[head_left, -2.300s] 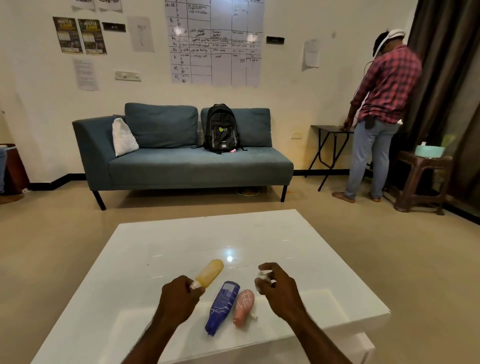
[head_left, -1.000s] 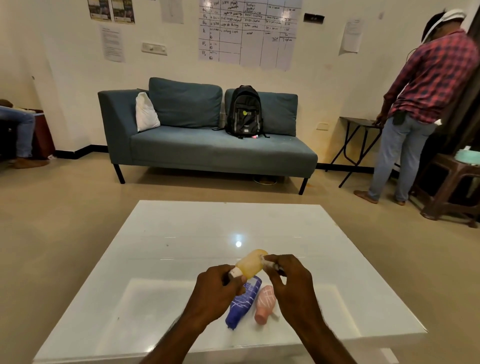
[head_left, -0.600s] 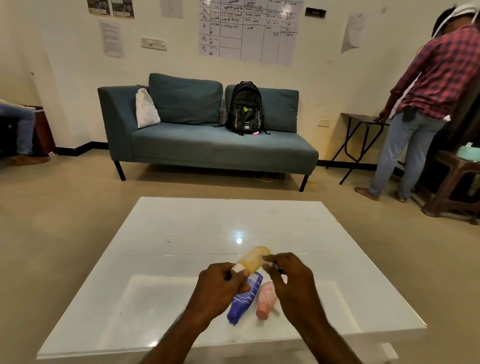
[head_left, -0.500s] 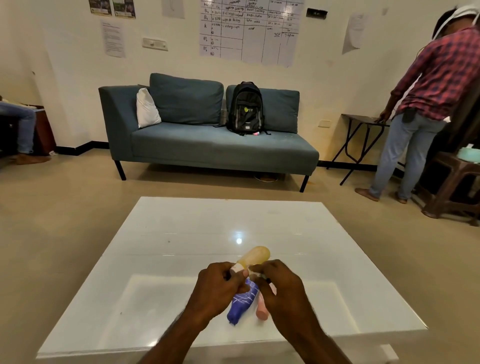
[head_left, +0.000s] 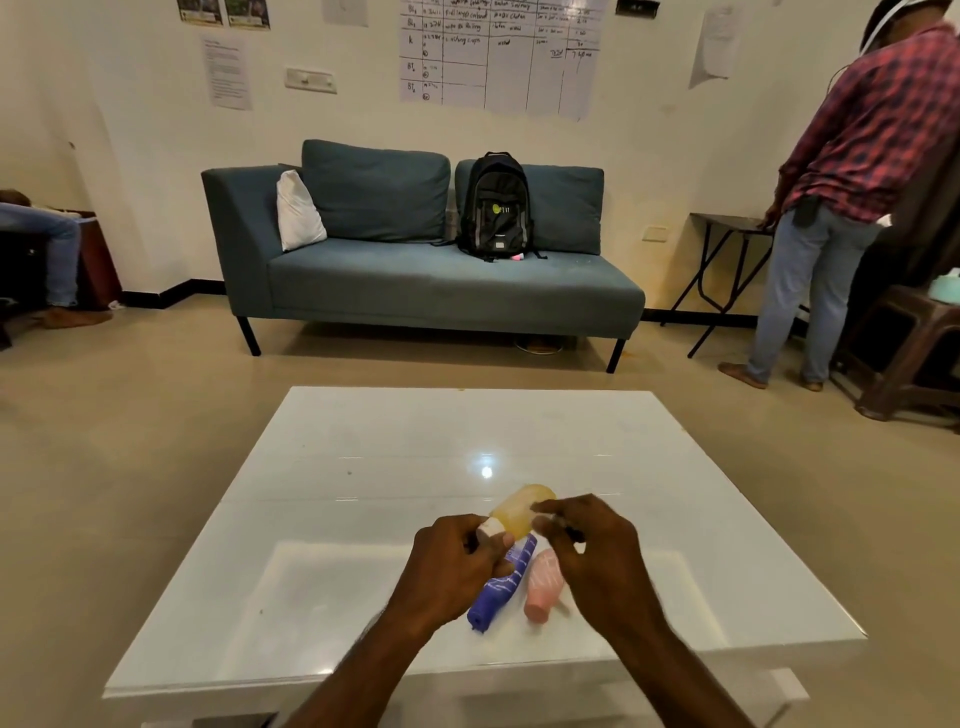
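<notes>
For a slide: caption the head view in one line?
Left hand grips a translucent yellow bottle over a glossy white table; right hand pinches a small pale piece.

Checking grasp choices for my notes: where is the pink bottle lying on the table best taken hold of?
Probably across the middle of the pink bottle, coming from above: it lies on its side, with the blue bottle close on its left.
</notes>
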